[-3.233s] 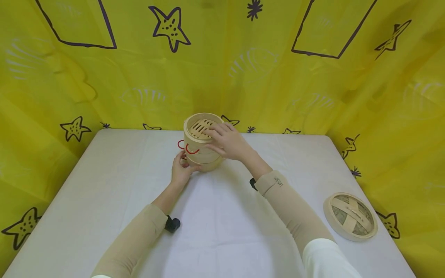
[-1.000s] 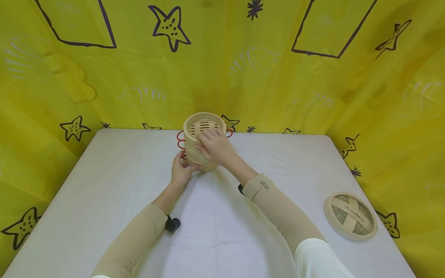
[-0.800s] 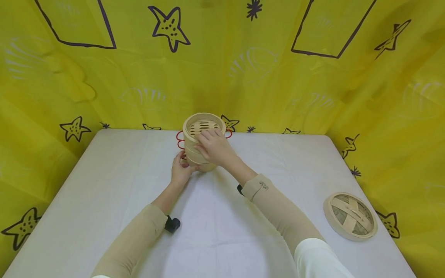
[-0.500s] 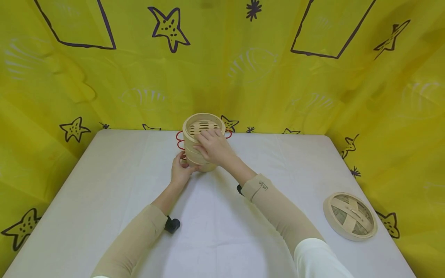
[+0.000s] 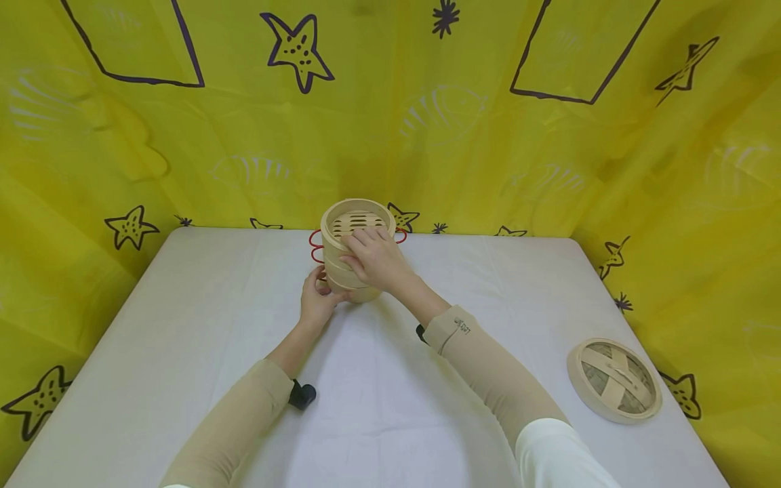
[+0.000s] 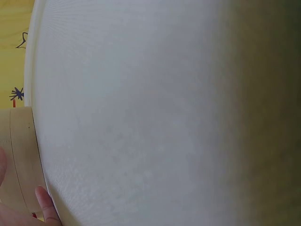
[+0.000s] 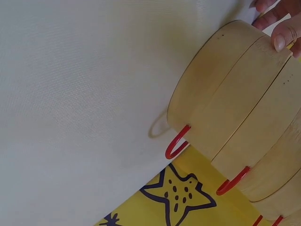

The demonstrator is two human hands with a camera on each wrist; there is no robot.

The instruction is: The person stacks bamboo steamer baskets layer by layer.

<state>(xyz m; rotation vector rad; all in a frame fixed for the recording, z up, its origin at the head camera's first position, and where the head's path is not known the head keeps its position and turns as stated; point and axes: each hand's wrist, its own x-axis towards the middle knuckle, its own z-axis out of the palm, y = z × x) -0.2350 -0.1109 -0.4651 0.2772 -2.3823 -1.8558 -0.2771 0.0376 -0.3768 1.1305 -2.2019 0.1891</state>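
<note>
A stack of round bamboo steamer baskets [image 5: 337, 263] with red loop handles stands near the back of the table. My left hand [image 5: 317, 301] grips the lowest part from the left, thumb across its front. The right hand [image 5: 379, 261] holds the front rim of the top basket, fingers bent over the edge and thumb on the outer wall. Inside that basket a slotted base [image 5: 360, 219] shows, its slots running crosswise. In the right wrist view, red handles [image 7: 178, 142] line up along the stacked tiers [image 7: 235, 84]. The far side of the stack is hidden.
A round bamboo lid [image 5: 615, 381] with crossed strips lies at the table's right edge. White cloth covers the table [image 5: 378, 420]. A yellow patterned curtain [image 5: 366, 122] hangs close behind the stack and along both sides.
Since the earliest frame, the top basket has turned: its handles now sit left and right, and its slots run crosswise. The right hand moved left onto the front rim. Lately both hands stay still.
</note>
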